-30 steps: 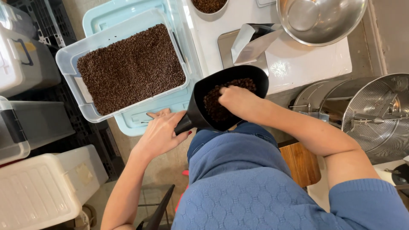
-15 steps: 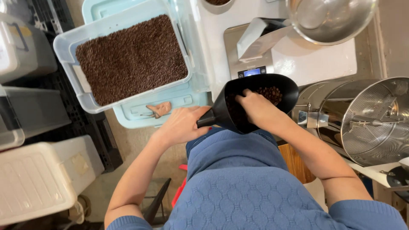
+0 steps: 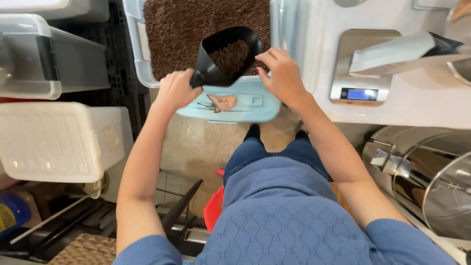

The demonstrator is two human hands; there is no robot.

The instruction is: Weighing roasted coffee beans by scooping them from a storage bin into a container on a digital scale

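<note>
Left fingers: wrapped round the handle of the black scoop point(image 3: 226, 56) — closed, thumb side up.
Left hand point(image 3: 175, 91): below and left of the scoop bowl, above the near edge of the light-blue lid point(image 3: 250, 103).
Right fingers point(image 3: 267, 61): slightly spread, tips against the right rim of the scoop; nothing clamped between them.
Right hand point(image 3: 283, 78): just right of the scoop, wrist over the gap between bin and counter.
Scoop position: held over the near edge of the clear bin point(image 3: 142, 73), mouth turned up toward the camera, tilted.
Scoop load: partly filled with coffee beans point(image 3: 231, 58), heaped toward the far wall.
Bin contents: a deep, even layer of brown beans, well short of exhausted.
Under the bin: the light-blue lid, with a small tan scrap point(image 3: 223, 102) lying on it.
Counter, right: digital scale point(image 3: 360, 93) with display lit, a silver pouch point(image 3: 402, 51) lying across its platform.
Far right: steel drum with mesh sieve point(image 3: 449, 196), well apart from both hands.
Left: white and clear storage boxes point(image 3: 59, 142), untouched.
Progress, as judged: one charge of beans taken and steadied — transfer to the pouch on the scale not yet made; whether the pouch already holds beans cannot be told.
</note>
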